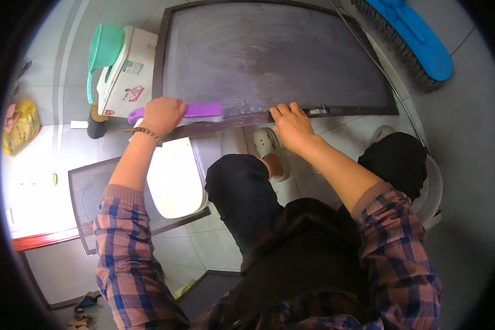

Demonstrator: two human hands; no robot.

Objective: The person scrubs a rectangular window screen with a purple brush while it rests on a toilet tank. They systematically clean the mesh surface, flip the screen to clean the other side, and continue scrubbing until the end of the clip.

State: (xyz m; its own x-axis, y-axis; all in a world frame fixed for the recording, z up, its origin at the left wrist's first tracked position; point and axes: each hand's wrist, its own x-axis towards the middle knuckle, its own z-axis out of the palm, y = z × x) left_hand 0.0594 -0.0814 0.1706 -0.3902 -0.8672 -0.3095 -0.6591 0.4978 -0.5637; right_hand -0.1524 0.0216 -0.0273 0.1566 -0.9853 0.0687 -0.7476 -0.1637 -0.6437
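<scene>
A large window screen with a dark brown frame (231, 128) leans in front of me, its grey mesh (264, 53) streaked with whitish suds. My left hand (163, 115) is closed around the handle of a purple scrub brush (204, 110). The brush's pale bristles face down onto the near frame bar. My right hand (292, 126) grips the same bar farther right, fingers hooked over its top, beside a small metal fitting (319, 110).
Left of the screen, a green dipper (105, 47) rests by a white bin (132, 74). A blue-backed broom head (416, 37) is at upper right, near a thin metal pole (371, 55). A basin (433, 189) sits by my right knee. Another screen (80, 206) lies behind a white lid-like panel (175, 181).
</scene>
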